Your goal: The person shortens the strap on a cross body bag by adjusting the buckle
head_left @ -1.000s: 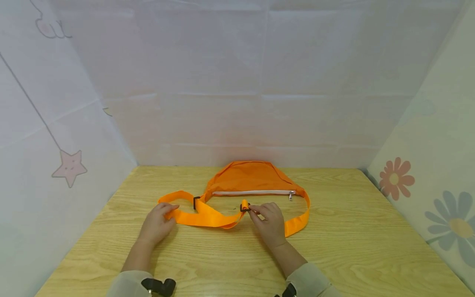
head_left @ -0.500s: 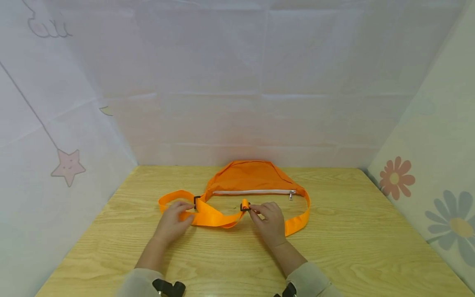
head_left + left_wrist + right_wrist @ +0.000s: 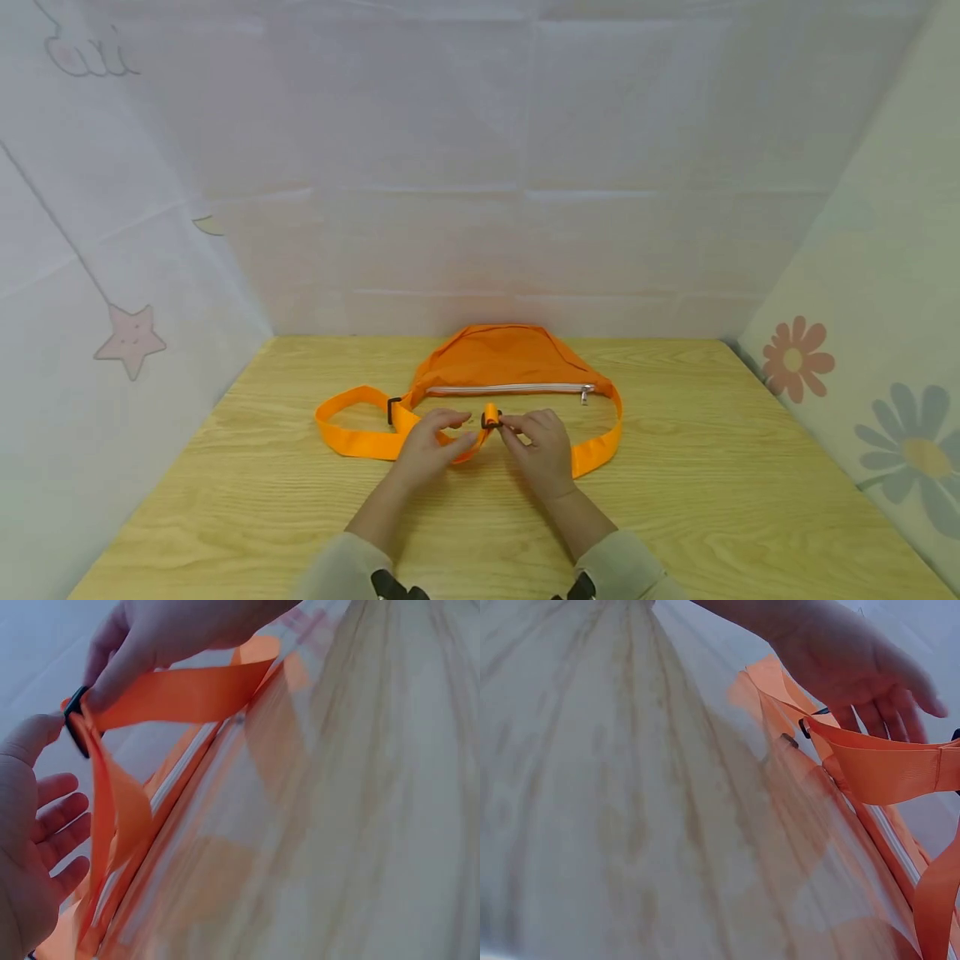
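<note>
An orange waist bag lies on the table with its white zip towards me and its strap looped in front. My right hand pinches a black strap buckle, through which a short orange webbing loop stands up. Just left of that buckle is my left hand, its fingers spread and holding nothing. In the left wrist view, the left thumb comes right up to the buckle, and the other fingers lie behind the hanging strap. The right wrist view catches the buckle only at its edge.
A second black slider sits on the strap by the bag's left end. A metal zip pull hangs at the right end. The wooden table meets pale cloth walls behind and at both sides.
My left hand has left the strap's left loop and moved right, past the slider, to beside the buckle. The right hand keeps its pinch in nearly the same place.
</note>
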The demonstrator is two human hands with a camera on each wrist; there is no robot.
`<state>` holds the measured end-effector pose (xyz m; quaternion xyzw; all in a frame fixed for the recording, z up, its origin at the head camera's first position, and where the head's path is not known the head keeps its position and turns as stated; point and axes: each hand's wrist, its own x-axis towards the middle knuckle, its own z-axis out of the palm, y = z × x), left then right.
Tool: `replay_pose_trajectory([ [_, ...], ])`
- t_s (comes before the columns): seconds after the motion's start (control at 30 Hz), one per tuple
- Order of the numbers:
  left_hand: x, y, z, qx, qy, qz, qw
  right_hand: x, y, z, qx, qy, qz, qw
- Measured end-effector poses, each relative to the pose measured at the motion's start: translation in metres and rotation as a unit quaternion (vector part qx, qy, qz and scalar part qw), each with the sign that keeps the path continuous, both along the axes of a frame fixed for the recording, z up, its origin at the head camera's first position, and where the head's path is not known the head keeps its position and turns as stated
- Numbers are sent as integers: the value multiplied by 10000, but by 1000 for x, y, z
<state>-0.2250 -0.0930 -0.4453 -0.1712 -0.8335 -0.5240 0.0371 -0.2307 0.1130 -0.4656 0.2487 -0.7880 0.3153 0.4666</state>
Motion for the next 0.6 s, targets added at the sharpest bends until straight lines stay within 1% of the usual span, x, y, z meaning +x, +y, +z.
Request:
replay_pose_trajectory([
  [0.1,-2,12,0,322,-304,-130,9989,0,0,0,15,-3,29,10000],
  [0.2,-4,16,0,567,-550,-168,9967,1,0,-1,11,-48,124,9999],
  [0.33,-5,18,-1,695,-678,-215,9950,2,0,0,-4,-77,206,9998],
  [0.43,-5,18,-2,793,-718,-327,9937,3,0,1,18,-84,187,9998],
  [0.6,-6,19,-2,1195,-964,-613,9862,3,0,1,62,-15,153,9999],
])
